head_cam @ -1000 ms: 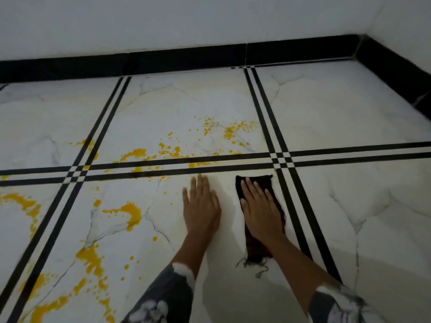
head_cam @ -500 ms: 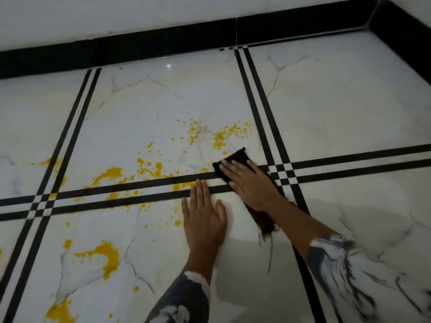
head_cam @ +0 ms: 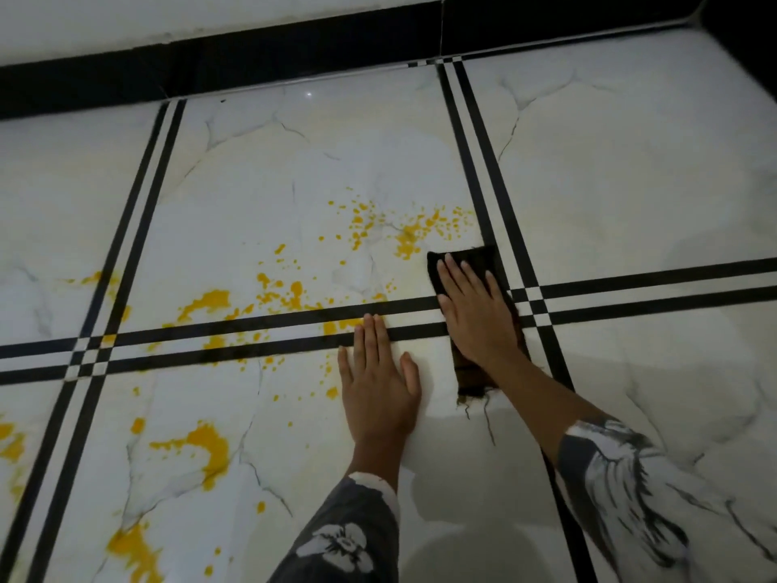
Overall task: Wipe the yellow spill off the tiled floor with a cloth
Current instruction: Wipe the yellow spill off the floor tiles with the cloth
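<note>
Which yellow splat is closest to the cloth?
The speckled splat just beyond the dark cloth, at its far left corner; the bigger blobs lie farther left.

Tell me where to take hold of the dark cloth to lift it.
Probably its near frayed end: the dark cloth lies flat, the right hand pressing its middle, and that end pokes out bare. Pinch from the person's side.

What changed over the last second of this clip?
The right hand pushed the cloth forward over the black stripes onto the far tile, beside the yellow spill. It still presses flat, nothing gripped. The left hand stayed flat on the floor; the spill remains.
</note>
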Available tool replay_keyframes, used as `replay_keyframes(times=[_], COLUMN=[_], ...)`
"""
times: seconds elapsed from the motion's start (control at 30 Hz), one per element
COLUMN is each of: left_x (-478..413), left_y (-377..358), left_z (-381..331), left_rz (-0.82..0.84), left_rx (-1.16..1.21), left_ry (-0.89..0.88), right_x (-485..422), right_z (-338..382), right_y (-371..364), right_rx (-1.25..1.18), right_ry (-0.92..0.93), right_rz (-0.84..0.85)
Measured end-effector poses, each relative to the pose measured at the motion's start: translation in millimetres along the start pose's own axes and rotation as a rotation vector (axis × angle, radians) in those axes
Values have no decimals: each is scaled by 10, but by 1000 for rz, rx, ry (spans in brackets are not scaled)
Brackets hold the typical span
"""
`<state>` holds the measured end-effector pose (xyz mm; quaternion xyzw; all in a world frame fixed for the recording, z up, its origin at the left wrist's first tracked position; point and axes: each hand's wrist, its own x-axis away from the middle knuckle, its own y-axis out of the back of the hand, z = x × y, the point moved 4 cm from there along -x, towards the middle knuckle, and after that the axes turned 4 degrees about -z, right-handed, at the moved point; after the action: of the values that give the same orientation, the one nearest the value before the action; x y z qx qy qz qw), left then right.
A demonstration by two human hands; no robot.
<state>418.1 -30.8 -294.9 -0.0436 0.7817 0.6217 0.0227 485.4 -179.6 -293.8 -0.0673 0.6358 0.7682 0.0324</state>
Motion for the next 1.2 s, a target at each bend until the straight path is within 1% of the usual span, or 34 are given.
replay_keyframes(times=[0.1, 0.13, 0.17, 0.27, 0.33, 0.47, 0.5, 0.57, 0.63, 0.7, 0.83, 0.87, 1.0, 1.07, 1.13, 1.17, 1.2], left_x=[4, 5, -2, 4, -1, 2, 2, -33, -194, -426, -825, -850, -841, -861, -864, -863, -859], left_y=[3, 8, -1, -25, -24, 49, 92, 139, 129, 56, -190, -237, -268, -264, -284, -286, -287], left_z=[-6, 0, 2, 2, 3, -6, -24, -128, -307, -532, -738, -752, -719, -720, -714, -708, -708], left_rz=[6, -8, -17, -41, -39, 7, 20, -4, -11, 16, 107, 103, 15, -16, -1, -1, 0], left_rx=[12, 14, 20, 21, 13, 8, 33, 83, 117, 108, 60, 46, 45, 48, 52, 49, 48], left_ry=[11, 12, 10, -13, -10, 14, 23, 12, -60, -153, -232, -247, -234, -233, -223, -223, -224], right_x=[219, 162, 48, -262, -237, 240, 303, 320, 227, 140, -50, -92, -388, -572, -720, -764, -788], right_z=[2, -42, -105, -222, -158, -151, -199, -280, -324, -390, -504, -526, -608, -656, -711, -721, -727], right_y=[-7, -9, -1, -2, -34, 85, 112, 120, 118, 80, 53, 37, 52, 49, 15, 22, 43], right_rx=[35, 50, 52, 26, 4, 31, 25, 41, 29, 39, 30, 31, 35, 9, -37, -34, -24], right_ry=[241, 286, 262, 22, -36, 18, 5, -54, -79, -48, -15, -8, 4, -63, -165, -163, -91], right_rz=[65, 88, 93, 40, 49, 28, 35, 59, 40, 34, -13, -23, -26, -41, -50, -49, -34])
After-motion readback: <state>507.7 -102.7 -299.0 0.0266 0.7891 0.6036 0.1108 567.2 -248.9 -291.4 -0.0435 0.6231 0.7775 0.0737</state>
